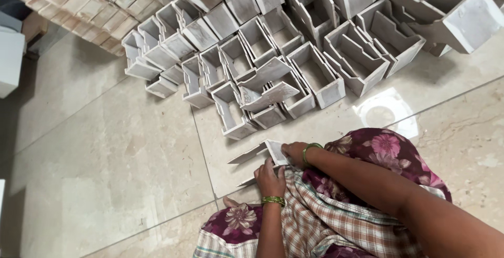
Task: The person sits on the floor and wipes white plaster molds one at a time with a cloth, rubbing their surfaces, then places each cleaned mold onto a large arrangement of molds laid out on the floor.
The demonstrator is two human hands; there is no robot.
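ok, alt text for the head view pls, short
A seated person's left hand and right hand hold a flat pale slab piece at their lap, over a polished stone floor. Beyond stand rows of open pale box-shaped holders.

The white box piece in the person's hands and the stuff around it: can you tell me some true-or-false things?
1. Both hands touch a flat white piece. True.
2. The left hand wears no bangle. False: green bangles circle that wrist.
3. Many open white boxes sit on the floor ahead. True.
4. The floor is green carpet. False: it is pale polished stone tile.
5. The right hand grips the piece's near edge. True.
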